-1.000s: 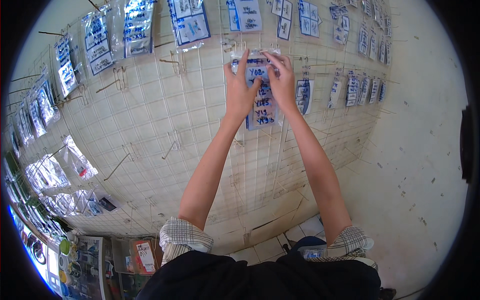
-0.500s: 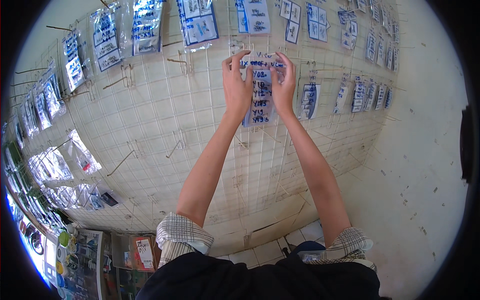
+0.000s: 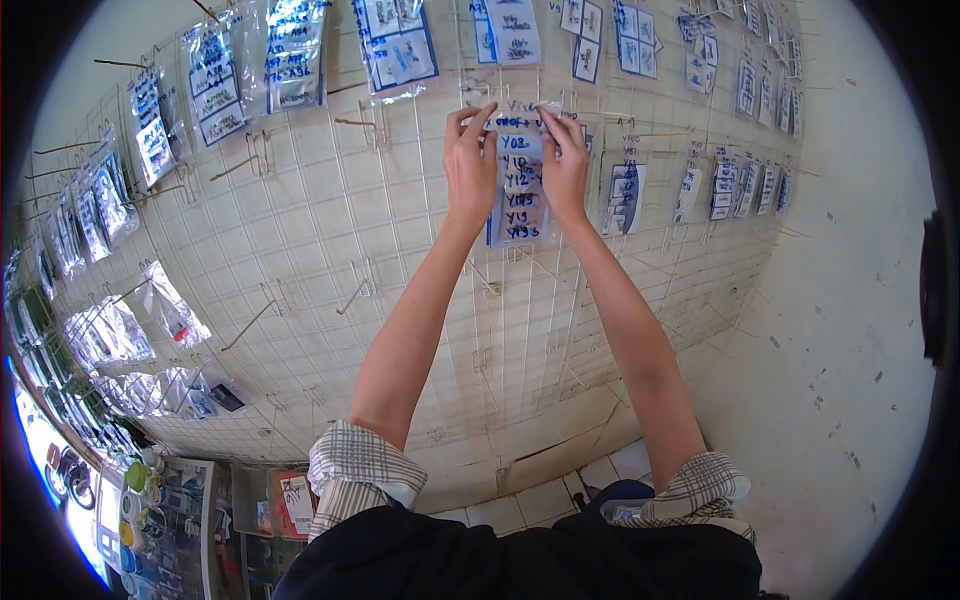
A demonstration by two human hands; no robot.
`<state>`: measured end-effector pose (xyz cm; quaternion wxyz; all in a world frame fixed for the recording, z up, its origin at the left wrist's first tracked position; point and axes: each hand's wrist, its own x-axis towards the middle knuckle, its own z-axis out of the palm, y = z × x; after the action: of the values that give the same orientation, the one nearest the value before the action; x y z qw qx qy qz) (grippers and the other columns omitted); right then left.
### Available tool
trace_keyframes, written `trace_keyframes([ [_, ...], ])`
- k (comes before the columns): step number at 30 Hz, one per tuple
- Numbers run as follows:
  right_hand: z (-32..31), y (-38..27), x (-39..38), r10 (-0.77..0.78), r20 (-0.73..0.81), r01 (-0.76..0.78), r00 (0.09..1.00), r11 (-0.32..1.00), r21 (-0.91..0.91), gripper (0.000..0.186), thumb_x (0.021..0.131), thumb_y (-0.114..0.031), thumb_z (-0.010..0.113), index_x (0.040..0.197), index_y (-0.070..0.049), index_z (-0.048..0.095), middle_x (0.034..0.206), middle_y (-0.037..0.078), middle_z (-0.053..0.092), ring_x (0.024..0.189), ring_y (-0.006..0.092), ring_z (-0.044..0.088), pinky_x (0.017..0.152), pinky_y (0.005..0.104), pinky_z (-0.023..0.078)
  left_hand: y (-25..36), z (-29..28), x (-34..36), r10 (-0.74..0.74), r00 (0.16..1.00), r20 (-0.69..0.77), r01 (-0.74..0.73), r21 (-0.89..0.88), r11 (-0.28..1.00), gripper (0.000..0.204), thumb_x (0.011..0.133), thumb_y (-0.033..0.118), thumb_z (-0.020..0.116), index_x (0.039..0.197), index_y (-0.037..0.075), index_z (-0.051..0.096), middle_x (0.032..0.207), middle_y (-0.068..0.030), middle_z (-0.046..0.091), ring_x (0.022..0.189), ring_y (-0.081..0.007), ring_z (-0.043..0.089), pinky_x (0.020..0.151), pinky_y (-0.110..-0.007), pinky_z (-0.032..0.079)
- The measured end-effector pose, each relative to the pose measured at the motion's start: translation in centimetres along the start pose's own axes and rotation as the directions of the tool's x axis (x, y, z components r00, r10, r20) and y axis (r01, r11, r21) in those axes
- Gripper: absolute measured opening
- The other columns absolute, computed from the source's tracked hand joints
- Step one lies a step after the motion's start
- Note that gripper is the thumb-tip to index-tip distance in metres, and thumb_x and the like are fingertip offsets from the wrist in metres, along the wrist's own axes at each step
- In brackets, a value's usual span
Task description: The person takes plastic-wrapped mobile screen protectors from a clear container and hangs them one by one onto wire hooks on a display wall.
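Observation:
A clear plastic packet with blue handwriting on its front hangs upright against the white wire grid, between my two hands. At its upper left edge, my left hand has curled fingers and thumb closed on the plastic. My right hand grips the upper right edge in the same way, its index finger near the top. The exact contact of the fingertips is partly hidden. Just right of my right hand hangs another labelled packet. Above my hands is a further packet with small printed pictures.
The wire grid covers the wall, with bare metal hooks jutting out. Many packets hang along the top and sides. A glass-sided cabinet and a box with a red-and-white pack stand at lower left. A plain wall rises at right.
My right fingers have moved slightly left and inward over the packet's top edge. Both hands stay at the packet, which sits slightly higher in view.

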<state>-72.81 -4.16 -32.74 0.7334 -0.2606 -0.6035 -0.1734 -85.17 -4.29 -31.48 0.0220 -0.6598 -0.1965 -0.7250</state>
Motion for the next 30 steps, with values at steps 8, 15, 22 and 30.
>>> trace_keyframes([
  [8, 3.0, 4.2, 0.2, -0.067, 0.125, 0.074, 0.990, 0.996, -0.057, 0.051, 0.072, 0.016, 0.044, 0.117, -0.006, 0.052, 0.109, 0.012, 0.048, 0.098, 0.0271, 0.050, 0.083, 0.0323, 0.042, -4.2, 0.4, 1.0, 0.114, 0.988, 0.103, -0.140, 0.299, 0.944, 0.045, 0.072, -0.004, 0.059, 0.115, 0.005, 0.054, 0.112, -0.0129, 0.047, 0.092, -0.0252, 0.053, 0.072, -0.032, 0.049],
  [15, 3.2, 4.3, -0.3, -0.092, 0.210, 0.127, 0.973, 0.979, -0.162, 0.057, 0.072, 0.014, 0.047, 0.124, -0.010, 0.047, 0.116, 0.013, 0.043, 0.106, 0.0292, 0.044, 0.090, 0.0311, 0.037, -2.9, -0.7, 0.1, 0.029, 0.976, 0.216, -0.110, 0.374, 0.921, 0.061, 0.067, 0.004, 0.066, 0.124, 0.009, 0.044, 0.119, -0.0151, 0.040, 0.108, -0.0329, 0.038, 0.090, -0.040, 0.036],
  [22, -4.3, -1.5, -2.6, 0.404, 0.122, -0.410, 0.907, 0.774, 0.483, 0.035, 0.083, -0.007, 0.050, 0.118, -0.003, 0.048, 0.111, 0.010, 0.049, 0.101, 0.0205, 0.046, 0.092, 0.0329, 0.033, 3.7, -3.6, -4.1, 0.031, 0.996, 0.087, -0.042, 0.129, 0.991, 0.046, 0.074, 0.010, 0.063, 0.116, 0.005, 0.047, 0.122, -0.0175, 0.037, 0.112, -0.0337, 0.034, 0.096, -0.039, 0.028],
  [30, -18.9, -6.5, -15.5, 0.664, 0.184, -0.533, 0.725, 0.372, 0.760, 0.032, 0.087, -0.017, 0.049, 0.112, 0.001, 0.047, 0.111, 0.009, 0.051, 0.097, 0.0175, 0.049, 0.087, 0.0306, 0.038, 12.6, -2.2, -19.6, -0.215, 0.877, 0.430, 0.415, -0.452, 0.790, 0.024, 0.080, 0.005, 0.054, 0.104, 0.003, 0.053, 0.110, -0.0141, 0.050, 0.107, -0.0278, 0.045, 0.093, -0.036, 0.032],
])
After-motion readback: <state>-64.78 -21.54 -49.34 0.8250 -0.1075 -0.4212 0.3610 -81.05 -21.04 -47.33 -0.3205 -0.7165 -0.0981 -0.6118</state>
